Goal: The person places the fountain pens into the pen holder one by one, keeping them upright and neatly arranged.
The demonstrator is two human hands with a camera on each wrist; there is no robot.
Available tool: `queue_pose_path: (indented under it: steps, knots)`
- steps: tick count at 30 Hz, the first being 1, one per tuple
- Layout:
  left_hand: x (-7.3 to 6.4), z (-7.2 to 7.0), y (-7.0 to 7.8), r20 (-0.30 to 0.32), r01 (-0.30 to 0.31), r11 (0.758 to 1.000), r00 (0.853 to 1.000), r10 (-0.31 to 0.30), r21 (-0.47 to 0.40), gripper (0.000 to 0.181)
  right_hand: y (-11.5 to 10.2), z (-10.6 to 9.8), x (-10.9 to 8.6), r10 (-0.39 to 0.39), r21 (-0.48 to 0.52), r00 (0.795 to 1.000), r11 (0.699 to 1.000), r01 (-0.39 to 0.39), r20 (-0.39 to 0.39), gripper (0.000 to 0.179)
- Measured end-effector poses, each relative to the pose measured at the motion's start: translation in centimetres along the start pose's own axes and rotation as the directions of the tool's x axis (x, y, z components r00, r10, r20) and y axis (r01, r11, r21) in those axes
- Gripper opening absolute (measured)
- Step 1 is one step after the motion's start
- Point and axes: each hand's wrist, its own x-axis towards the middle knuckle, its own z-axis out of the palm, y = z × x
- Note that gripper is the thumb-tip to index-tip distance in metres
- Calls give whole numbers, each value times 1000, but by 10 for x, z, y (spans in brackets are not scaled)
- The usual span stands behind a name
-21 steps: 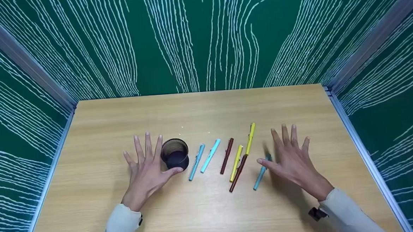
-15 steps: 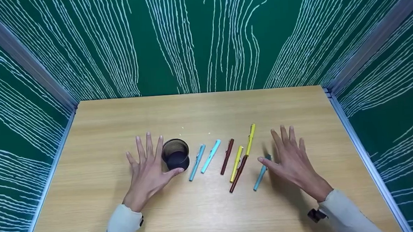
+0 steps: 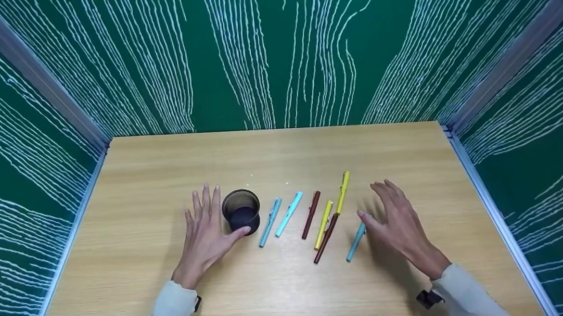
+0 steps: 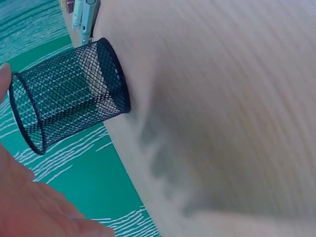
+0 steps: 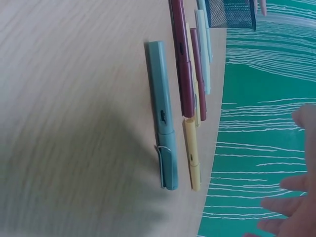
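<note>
A black mesh pen cup [image 3: 242, 204] stands upright on the table, nothing inside it. My left hand [image 3: 204, 244] hovers beside it, fingers straight along its left side and thumb across its near side; in the left wrist view the thumb reaches the rim of the cup [image 4: 69, 94]. Over on the right, my right hand [image 3: 400, 226] is held above the table with relaxed fingers, holding nothing. Its thumb overlaps the upper end of a teal pen [image 3: 356, 243]; the right wrist view shows that teal pen [image 5: 164, 118] lying untouched with its clip end toward the hand's shadow.
Between the hands lie a blue pen [image 3: 270, 223], a light blue pen [image 3: 289, 214], a dark red pen [image 3: 311, 215] and a yellow pen [image 3: 323, 225]. A second dark red pen [image 3: 325, 239] meets another yellow pen [image 3: 343, 193]. Green walls [image 3: 314, 55] with white lines enclose the table [image 3: 288, 292].
Fingers of both hands have drawn closer together, those of the right bending slightly. The head view has shifted a little; the cup and pens stay in place.
</note>
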Motion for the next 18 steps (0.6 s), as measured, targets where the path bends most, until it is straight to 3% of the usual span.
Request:
queue_pose_path:
  steps: [6, 18]
  knots:
    - [1, 6, -2, -40, -29, 994, 999, 25, -109, 121, 3, 3, -8, -19, 45, 998, 999, 22, -66, 62]
    - [3, 21, -2, -92, -46, 959, 996, 21, -279, 116, 12, 7, -18, 30, 90, 995, 996, -22, -95, 52]
